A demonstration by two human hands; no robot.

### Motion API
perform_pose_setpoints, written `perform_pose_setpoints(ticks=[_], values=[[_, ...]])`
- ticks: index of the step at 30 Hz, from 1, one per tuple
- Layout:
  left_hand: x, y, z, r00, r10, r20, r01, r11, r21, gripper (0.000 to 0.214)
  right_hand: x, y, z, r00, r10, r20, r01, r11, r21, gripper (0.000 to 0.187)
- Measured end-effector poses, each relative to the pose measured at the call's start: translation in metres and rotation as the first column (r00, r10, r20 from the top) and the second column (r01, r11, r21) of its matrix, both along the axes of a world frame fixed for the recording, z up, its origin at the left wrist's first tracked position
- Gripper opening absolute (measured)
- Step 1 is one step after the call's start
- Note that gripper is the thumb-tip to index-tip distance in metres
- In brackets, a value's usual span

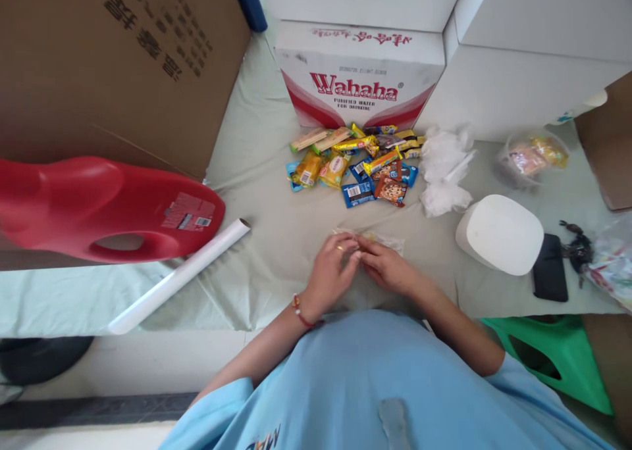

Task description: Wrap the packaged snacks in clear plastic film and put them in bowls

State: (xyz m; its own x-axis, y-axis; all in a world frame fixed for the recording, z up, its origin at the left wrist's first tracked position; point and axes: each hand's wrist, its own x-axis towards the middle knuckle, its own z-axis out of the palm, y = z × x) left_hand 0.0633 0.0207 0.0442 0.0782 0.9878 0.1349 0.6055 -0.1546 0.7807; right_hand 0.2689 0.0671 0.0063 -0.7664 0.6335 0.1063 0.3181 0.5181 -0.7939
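Seemingly midway: left hand and right hand nearly fingertip to fingertip, narrowly curled, at crinkled clear plastic on the tablecloth; impossible to tell whether gripping it. Farther back, wrapped snacks heaped loose, apparently untouched so far; at right, packets already inside a clear tub. Readable from left: slanting 温馨提 on the brown carton, then "Wahaha" and "PURIFIED WATER FOR DRINKING" on the white box.
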Motion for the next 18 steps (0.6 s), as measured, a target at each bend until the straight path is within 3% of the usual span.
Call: perform_pose_setpoints(ticks=[3, 5, 7, 9, 11, 13, 15, 18], values=[[0.016, -0.006, -0.017, 0.949, -0.163, -0.270, 0.180, 0.983, 0.037, 0.047, 0.013, 0.000, 0.007, 0.997, -0.034, -0.065, 0.032, 0.999, -0.033, 0.037], [0.016, -0.010, -0.027, 0.887, -0.205, -0.414, 0.239, 0.971, 0.031, 0.054, 0.027, -0.001, 0.007, 0.978, -0.195, -0.076, 0.192, 0.980, -0.044, 0.030], [0.012, -0.013, -0.032, 0.832, -0.223, -0.508, 0.277, 0.960, 0.032, 0.054, 0.038, -0.005, 0.003, 0.899, -0.437, -0.020, 0.438, 0.899, 0.019, 0.027], [0.008, -0.015, -0.034, 0.794, -0.225, -0.565, 0.298, 0.954, 0.038, 0.056, 0.044, -0.010, -0.002, 0.799, -0.596, 0.077, 0.581, 0.799, 0.153, 0.030], [0.006, -0.015, -0.033, 0.772, -0.223, -0.595, 0.305, 0.951, 0.040, 0.057, 0.043, -0.018, -0.006, 0.762, -0.626, 0.165, 0.581, 0.774, 0.251, 0.035], [0.006, -0.015, -0.032, 0.763, -0.223, -0.606, 0.303, 0.952, 0.032, 0.058, 0.041, -0.024, -0.004, 0.772, -0.607, 0.187, 0.555, 0.788, 0.268, 0.022], [0.006, -0.015, -0.032, 0.763, -0.224, -0.607, 0.300, 0.953, 0.026, 0.058, 0.038, -0.026, 0.006, 0.782, -0.605, 0.152, 0.572, 0.792, 0.214, 0.014], [0.007, -0.017, -0.033, 0.770, -0.214, -0.601, 0.295, 0.955, 0.039, 0.057, 0.031, -0.016, 0.026, 0.784, -0.609, 0.124, 0.613, 0.790, 0.000, 0.015]])
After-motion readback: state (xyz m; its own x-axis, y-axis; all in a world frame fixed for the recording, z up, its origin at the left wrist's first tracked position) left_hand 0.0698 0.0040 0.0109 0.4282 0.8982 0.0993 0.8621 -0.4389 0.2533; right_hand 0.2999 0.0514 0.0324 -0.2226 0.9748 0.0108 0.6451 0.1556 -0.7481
